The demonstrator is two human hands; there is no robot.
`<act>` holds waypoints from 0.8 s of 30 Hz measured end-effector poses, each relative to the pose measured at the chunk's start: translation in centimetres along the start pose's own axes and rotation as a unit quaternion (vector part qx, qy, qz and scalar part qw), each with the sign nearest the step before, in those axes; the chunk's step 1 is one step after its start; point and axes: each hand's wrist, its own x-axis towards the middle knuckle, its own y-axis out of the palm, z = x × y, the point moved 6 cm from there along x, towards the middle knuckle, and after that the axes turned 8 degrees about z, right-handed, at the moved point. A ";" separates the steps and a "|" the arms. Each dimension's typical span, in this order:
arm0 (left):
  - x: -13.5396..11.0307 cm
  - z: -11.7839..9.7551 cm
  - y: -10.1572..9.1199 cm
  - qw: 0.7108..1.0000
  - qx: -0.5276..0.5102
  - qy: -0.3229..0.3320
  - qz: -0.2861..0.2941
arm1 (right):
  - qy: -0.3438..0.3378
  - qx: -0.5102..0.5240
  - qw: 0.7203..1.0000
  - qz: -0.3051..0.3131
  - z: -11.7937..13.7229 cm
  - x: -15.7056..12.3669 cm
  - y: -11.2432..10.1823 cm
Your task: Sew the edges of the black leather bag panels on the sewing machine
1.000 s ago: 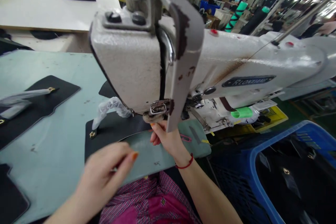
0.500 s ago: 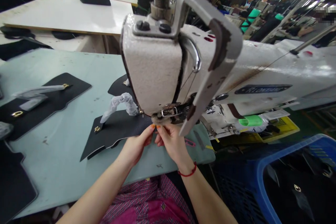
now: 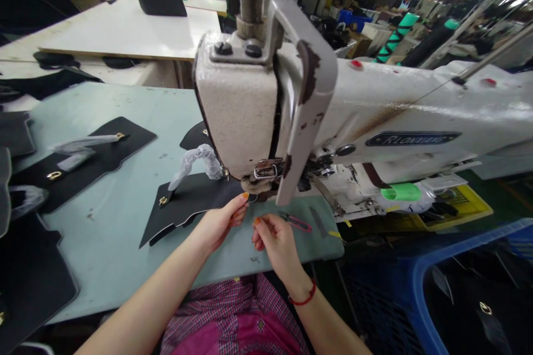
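Under the head of a white sewing machine [image 3: 237,105] lies a black leather bag panel [image 3: 197,197]. Its handle [image 3: 195,161] is wrapped in clear plastic and ends in gold fittings. My left hand [image 3: 225,223] pinches the panel's near right edge, just below the presser area. My right hand [image 3: 275,239] is a little lower and to the right, off the panel, thumb and fingers pressed together. Anything between those fingertips is too small to make out. Pink-handled thread snips [image 3: 297,222] lie on the table just beyond my right hand. The needle is hidden.
More black panels with wrapped handles [image 3: 100,158] lie on the pale green table [image 3: 116,255] to the left. A blue basket [image 3: 420,266] holding black pieces stands at the lower right. A yellow tray [image 3: 470,205] sits behind it.
My right hand has drawn away from the panel, down and to the right. My left hand stays at the panel's edge. The view has shifted slightly, and the snips show more fully.
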 end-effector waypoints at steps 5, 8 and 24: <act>0.5 -0.8 0.2 0.999 -0.010 0.038 -0.007 | 0.035 0.007 0.999 -0.002 -2.9 -0.7 0.0; 0.8 -1.3 0.2 0.997 -0.015 0.062 -0.030 | 0.048 0.008 0.999 -0.005 -4.3 -0.7 0.0; 1.3 -1.6 0.4 0.984 -0.023 0.131 -0.119 | 0.068 -0.013 0.998 0.011 -5.9 -1.0 0.2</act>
